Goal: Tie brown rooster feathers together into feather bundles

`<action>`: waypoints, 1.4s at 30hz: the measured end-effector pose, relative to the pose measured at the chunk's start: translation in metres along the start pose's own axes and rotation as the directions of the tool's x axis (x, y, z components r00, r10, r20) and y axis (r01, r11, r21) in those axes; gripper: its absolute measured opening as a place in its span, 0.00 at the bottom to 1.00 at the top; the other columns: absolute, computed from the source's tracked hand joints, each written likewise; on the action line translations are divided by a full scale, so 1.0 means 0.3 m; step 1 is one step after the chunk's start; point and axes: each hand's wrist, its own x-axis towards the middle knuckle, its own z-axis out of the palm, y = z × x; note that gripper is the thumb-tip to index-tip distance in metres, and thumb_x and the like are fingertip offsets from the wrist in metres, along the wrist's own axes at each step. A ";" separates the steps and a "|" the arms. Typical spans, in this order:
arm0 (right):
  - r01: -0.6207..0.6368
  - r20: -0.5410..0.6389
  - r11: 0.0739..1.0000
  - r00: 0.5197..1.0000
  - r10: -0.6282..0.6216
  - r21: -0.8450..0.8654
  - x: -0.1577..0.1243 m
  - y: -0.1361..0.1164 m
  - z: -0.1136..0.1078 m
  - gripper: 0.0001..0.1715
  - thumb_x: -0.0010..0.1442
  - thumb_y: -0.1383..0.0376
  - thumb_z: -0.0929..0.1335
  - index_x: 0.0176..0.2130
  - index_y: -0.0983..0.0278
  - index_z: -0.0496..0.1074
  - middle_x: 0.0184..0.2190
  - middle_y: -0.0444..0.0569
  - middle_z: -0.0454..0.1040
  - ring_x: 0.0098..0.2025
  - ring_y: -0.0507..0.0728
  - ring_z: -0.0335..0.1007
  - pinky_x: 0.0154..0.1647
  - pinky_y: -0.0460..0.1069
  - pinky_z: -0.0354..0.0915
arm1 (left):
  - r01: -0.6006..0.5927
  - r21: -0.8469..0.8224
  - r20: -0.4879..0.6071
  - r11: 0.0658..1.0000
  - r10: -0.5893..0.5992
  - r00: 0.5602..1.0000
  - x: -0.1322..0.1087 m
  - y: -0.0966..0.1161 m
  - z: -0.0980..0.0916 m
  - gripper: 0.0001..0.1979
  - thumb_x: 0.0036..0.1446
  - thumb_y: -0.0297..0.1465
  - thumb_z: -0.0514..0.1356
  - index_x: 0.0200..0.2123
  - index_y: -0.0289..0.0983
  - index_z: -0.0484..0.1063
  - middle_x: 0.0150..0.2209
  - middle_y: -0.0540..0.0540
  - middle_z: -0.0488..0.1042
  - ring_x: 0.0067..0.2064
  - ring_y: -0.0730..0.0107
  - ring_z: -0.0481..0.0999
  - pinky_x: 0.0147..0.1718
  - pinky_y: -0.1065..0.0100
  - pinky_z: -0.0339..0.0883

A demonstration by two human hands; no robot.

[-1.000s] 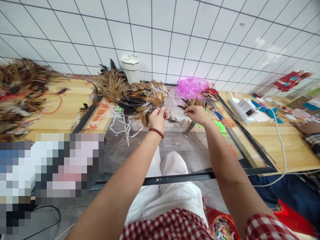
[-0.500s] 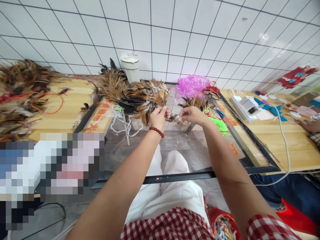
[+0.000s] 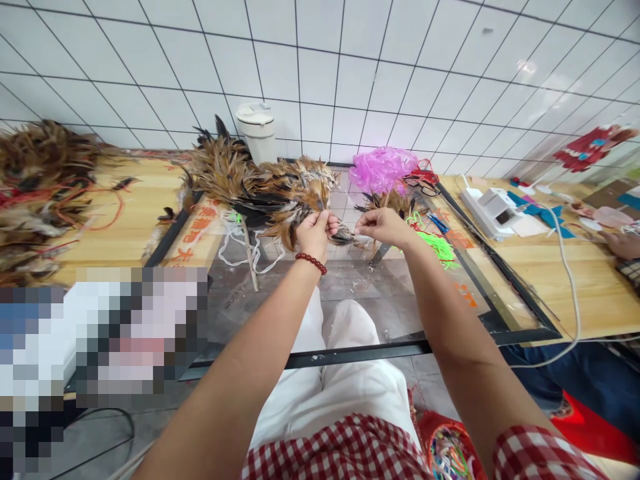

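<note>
My left hand (image 3: 316,230), with a red bead bracelet (image 3: 311,262) on its wrist, is closed in a pinch on a brown feather (image 3: 323,199) in front of a heap of brown and black feathers (image 3: 285,190). Just to its right, my right hand (image 3: 380,225) also pinches, its fingertips near a thin pale strand that runs toward the left hand. Whatever lies between those right fingertips is too small to name. A greyish feather tuft (image 3: 342,235) shows in the gap between the hands. Behind the right hand lies a smaller feather bunch (image 3: 390,201).
A white lidded cup (image 3: 256,133) stands by the tiled wall. Pink plastic (image 3: 383,170), green strands (image 3: 436,248) and a wooden stick (image 3: 251,257) lie on the black-framed glass top (image 3: 360,355). At right are a white device (image 3: 493,212) with a cable and another person's hand (image 3: 620,245).
My right hand has shifted slightly, and the thin strand between the hands shows more plainly. My left hand keeps its pinch. The whole view has moved a little.
</note>
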 end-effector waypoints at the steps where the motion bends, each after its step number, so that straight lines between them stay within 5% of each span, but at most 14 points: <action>1: 0.005 0.077 0.998 0.997 -0.001 -0.057 -0.007 -0.013 0.003 0.13 0.46 0.59 0.72 0.29 0.67 0.77 0.22 0.44 0.72 0.25 0.50 0.63 0.28 0.45 0.57 | -0.004 0.003 0.001 1.000 0.004 1.000 -0.001 0.001 0.000 0.08 0.52 0.30 0.64 0.26 0.32 0.70 0.21 0.51 0.72 0.20 0.82 0.69 0.23 0.76 0.64; 7: 0.130 0.191 0.876 0.981 -0.044 -0.464 -0.007 -0.059 0.069 0.07 0.50 0.69 0.68 0.28 0.64 0.78 0.25 0.47 0.75 0.28 0.52 0.65 0.30 0.47 0.54 | -0.034 0.019 0.032 0.999 0.034 0.999 -0.007 0.012 0.003 0.07 0.53 0.30 0.63 0.29 0.32 0.71 0.21 0.51 0.72 0.21 0.82 0.70 0.24 0.76 0.64; 10: 0.110 0.142 0.882 0.989 -0.050 -0.458 -0.001 -0.051 0.075 0.07 0.51 0.71 0.66 0.26 0.65 0.75 0.26 0.49 0.74 0.29 0.53 0.64 0.31 0.47 0.54 | -0.051 0.020 0.024 0.999 0.051 0.998 -0.004 0.018 0.006 0.08 0.52 0.32 0.64 0.29 0.33 0.71 0.21 0.52 0.72 0.21 0.82 0.69 0.24 0.77 0.64; 13: -0.006 0.005 0.988 1.000 0.007 -0.155 0.005 -0.035 0.055 0.05 0.53 0.69 0.65 0.27 0.66 0.71 0.23 0.45 0.70 0.26 0.51 0.61 0.30 0.46 0.55 | -0.079 0.013 0.017 0.997 0.079 0.997 0.001 0.021 0.008 0.08 0.52 0.32 0.64 0.28 0.33 0.70 0.20 0.53 0.71 0.21 0.83 0.69 0.24 0.77 0.63; 15: -0.098 -0.046 0.979 0.993 0.108 0.180 0.010 -0.025 0.046 0.05 0.55 0.68 0.65 0.27 0.65 0.67 0.19 0.42 0.66 0.23 0.49 0.58 0.26 0.45 0.55 | -0.090 0.001 0.017 0.996 0.090 0.996 0.004 0.021 0.008 0.07 0.52 0.31 0.63 0.28 0.33 0.70 0.20 0.53 0.71 0.21 0.82 0.69 0.23 0.77 0.63; 19: -0.208 0.024 0.680 0.963 0.269 0.704 0.018 -0.013 0.046 0.08 0.48 0.69 0.70 0.28 0.65 0.65 0.16 0.38 0.65 0.19 0.47 0.61 0.21 0.42 0.56 | -0.075 -0.018 -0.003 0.997 0.075 0.997 0.002 0.022 0.006 0.07 0.53 0.30 0.63 0.27 0.33 0.70 0.20 0.52 0.70 0.20 0.81 0.69 0.23 0.76 0.63; 21: -0.202 0.054 0.554 0.961 0.271 0.807 0.018 -0.010 0.047 0.15 0.42 0.71 0.73 0.32 0.65 0.67 0.19 0.38 0.68 0.21 0.47 0.66 0.22 0.41 0.60 | -0.058 -0.016 -0.004 0.998 0.058 0.998 -0.001 0.022 0.005 0.06 0.53 0.29 0.63 0.27 0.33 0.70 0.20 0.52 0.70 0.21 0.81 0.70 0.23 0.76 0.63; 24: -0.194 0.072 0.492 0.964 0.256 0.848 0.017 -0.008 0.050 0.20 0.38 0.72 0.75 0.34 0.66 0.70 0.21 0.40 0.72 0.23 0.47 0.69 0.22 0.41 0.64 | -0.003 0.006 0.005 1.000 0.003 1.000 -0.008 0.021 0.005 0.06 0.53 0.29 0.63 0.28 0.32 0.71 0.22 0.50 0.72 0.22 0.81 0.71 0.25 0.76 0.65; 28: -0.137 -0.024 0.543 0.960 0.279 0.828 0.028 -0.007 0.072 0.16 0.37 0.70 0.75 0.30 0.66 0.71 0.21 0.41 0.72 0.24 0.48 0.71 0.23 0.41 0.65 | 0.092 0.075 0.038 0.993 -0.095 0.995 -0.023 0.019 0.009 0.06 0.53 0.29 0.63 0.28 0.32 0.70 0.25 0.47 0.75 0.25 0.79 0.74 0.29 0.75 0.68; 34: 0.062 -0.279 0.743 0.945 0.170 0.666 0.045 -0.022 0.117 0.08 0.41 0.68 0.71 0.26 0.65 0.69 0.20 0.40 0.71 0.24 0.48 0.67 0.26 0.43 0.64 | 0.158 0.196 0.107 0.968 -0.182 0.978 -0.047 0.020 0.019 0.07 0.54 0.29 0.63 0.28 0.31 0.71 0.25 0.44 0.76 0.26 0.75 0.76 0.29 0.73 0.69; 42: 0.064 -0.357 0.891 0.927 0.114 0.449 0.052 -0.029 0.143 0.07 0.45 0.67 0.66 0.29 0.65 0.69 0.25 0.43 0.70 0.28 0.51 0.66 0.31 0.46 0.64 | 0.047 0.313 0.111 0.948 -0.086 0.990 -0.023 -0.024 0.016 0.08 0.51 0.26 0.63 0.22 0.31 0.71 0.18 0.48 0.72 0.18 0.78 0.69 0.21 0.75 0.66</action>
